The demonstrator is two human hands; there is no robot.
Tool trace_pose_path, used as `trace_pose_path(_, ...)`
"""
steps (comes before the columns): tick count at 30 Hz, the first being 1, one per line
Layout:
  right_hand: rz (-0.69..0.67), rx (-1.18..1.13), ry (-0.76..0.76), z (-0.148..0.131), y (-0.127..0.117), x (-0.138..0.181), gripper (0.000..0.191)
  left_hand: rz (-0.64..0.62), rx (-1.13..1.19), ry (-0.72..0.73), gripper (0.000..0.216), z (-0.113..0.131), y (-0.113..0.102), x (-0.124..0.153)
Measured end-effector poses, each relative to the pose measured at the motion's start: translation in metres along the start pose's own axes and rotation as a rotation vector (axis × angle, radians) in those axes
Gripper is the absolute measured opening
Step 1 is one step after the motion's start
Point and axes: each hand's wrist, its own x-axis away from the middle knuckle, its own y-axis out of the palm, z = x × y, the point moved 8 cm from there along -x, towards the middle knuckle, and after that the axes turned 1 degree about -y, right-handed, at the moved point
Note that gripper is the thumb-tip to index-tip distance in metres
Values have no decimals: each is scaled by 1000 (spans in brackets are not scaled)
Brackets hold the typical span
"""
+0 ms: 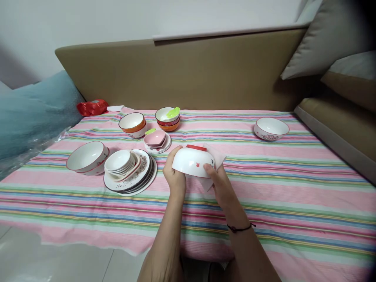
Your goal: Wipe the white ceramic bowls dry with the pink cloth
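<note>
A white bowl (190, 162) with a red foot and small red marks is tilted nearly upside down between my hands, above the striped cloth. My left hand (175, 172) grips its left side, fingers closed along the wall. On the other side, my right hand (216, 176) is closed on the bowl, thumb on the outer wall. A pale pink wiping cloth (216, 154) shows behind and below the bowl at my right hand. The fingers behind the bowl are hidden.
Left of my hands is a stack of plates (141, 178) topped with small white bowls (118, 160). A large bowl (88, 156), orange bowls (132, 123), stacked bowls (167, 117) and a pink dish (155, 138) stand nearby. One bowl (270, 128) sits far right. A sofa backrest (182, 74) rises behind.
</note>
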Motion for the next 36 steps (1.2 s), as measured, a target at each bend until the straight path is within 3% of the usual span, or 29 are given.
trace_pose_path(7, -9, -32, 53, 3, 0, 0, 82, -14, -121, 108, 33, 7, 0, 4)
trace_pose_path(16, -109, 33, 12, 2, 2, -1, 73, 56, -33, 13, 33, -1, -5, 0)
trace_pose_path(23, -67, 109, 5, -4, -6, -3, 64, 109, 134, -53, 35, -16, -4, -1)
trace_pose_path(28, -86, 136, -43, -8, -7, -4, 68, 159, 217, -152, 36, -30, -1, 1)
trace_pose_path(36, -32, 146, -71, -5, -11, -5, 75, 83, 153, -45, 36, -6, 1, 3)
